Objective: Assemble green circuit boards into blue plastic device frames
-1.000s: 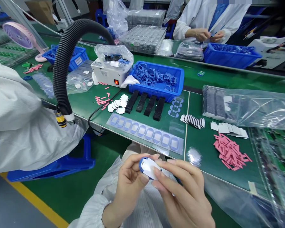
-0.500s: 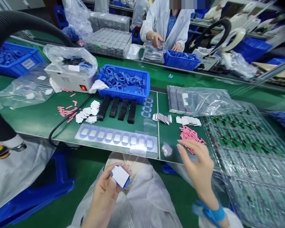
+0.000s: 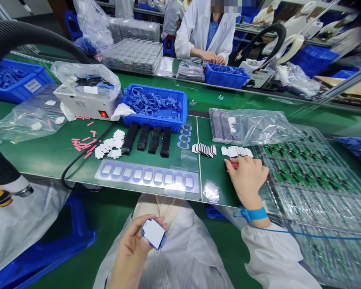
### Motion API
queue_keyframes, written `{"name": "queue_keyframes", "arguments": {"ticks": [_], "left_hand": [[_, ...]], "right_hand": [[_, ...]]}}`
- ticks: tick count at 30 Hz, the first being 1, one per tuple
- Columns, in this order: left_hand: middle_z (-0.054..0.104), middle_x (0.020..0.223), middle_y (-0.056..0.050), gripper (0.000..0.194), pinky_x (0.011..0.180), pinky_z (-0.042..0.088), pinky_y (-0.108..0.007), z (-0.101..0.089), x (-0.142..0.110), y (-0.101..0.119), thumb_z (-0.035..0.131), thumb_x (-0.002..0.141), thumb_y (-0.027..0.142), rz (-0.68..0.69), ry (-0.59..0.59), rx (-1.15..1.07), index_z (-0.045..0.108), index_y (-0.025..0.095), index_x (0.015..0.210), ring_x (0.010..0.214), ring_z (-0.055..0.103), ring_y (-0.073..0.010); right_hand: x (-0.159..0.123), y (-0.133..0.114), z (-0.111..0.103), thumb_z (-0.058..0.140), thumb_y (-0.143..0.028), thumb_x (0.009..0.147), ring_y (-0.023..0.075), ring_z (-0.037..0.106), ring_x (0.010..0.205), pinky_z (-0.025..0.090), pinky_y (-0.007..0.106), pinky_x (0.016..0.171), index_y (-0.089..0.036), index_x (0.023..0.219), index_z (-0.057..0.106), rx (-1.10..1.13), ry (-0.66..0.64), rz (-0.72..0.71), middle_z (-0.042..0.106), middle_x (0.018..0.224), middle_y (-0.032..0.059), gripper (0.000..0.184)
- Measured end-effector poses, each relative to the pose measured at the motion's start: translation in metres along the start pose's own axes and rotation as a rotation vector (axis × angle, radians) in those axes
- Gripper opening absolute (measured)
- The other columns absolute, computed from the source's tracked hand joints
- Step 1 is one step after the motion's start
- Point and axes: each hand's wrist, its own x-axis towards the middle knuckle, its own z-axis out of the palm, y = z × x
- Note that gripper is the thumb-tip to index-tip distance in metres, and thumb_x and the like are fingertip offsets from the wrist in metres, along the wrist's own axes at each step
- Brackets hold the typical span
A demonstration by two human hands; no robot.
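While the left hand clasps a blue plastic frame faced with a white pad between thumb and fingers, above the person's lap, the right hand, wearing a blue wrist strap, rests over the green workbench. Its fingertips press into a pile of pink strips, just below loose white pads, though whether they pinch a strip is hidden.
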Motion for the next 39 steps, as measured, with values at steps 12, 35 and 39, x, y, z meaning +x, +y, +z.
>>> {"name": "queue_keyframes", "arguments": {"ticks": [12,35,39], "left_hand": [[0.079,0.09,-0.008,0.032,0.071,0.054,-0.022,0.01,0.003,-0.005,0.08,0.067,0.04,-0.159,-0.173,-0.14,0.077,0.02,0.093,0.08,0.073,-0.0184],[0.079,0.087,-0.004,0.03,0.064,0.053,-0.014,0.022,0.002,-0.007,0.075,0.073,0.04,-0.201,-0.337,-0.227,0.076,0.021,0.097,0.075,0.071,-0.0104],[0.079,0.088,-0.003,0.029,0.065,0.054,-0.014,0.022,0.0,-0.008,0.077,0.072,0.039,-0.212,-0.351,-0.242,0.076,0.021,0.094,0.074,0.071,-0.0098]], "right_hand": [[-0.034,-0.055,-0.069,0.047,-0.031,0.093,0.0214,0.06,0.083,0.042,0.038,0.077,-0.022,0.079,0.063,0.531,0.07,-0.28,0.068,0.081,0.0059,0.023],[-0.083,-0.094,-0.094,0.047,-0.019,0.095,0.0218,0.058,0.093,0.048,0.04,0.076,-0.02,0.092,0.063,1.313,-0.112,-0.555,0.062,0.096,0.0066,0.016],[-0.084,-0.091,-0.096,0.047,-0.018,0.095,0.0221,0.057,0.096,0.049,0.04,0.075,-0.019,0.093,0.064,1.221,-0.063,-0.642,0.063,0.099,0.0074,0.017]]}}
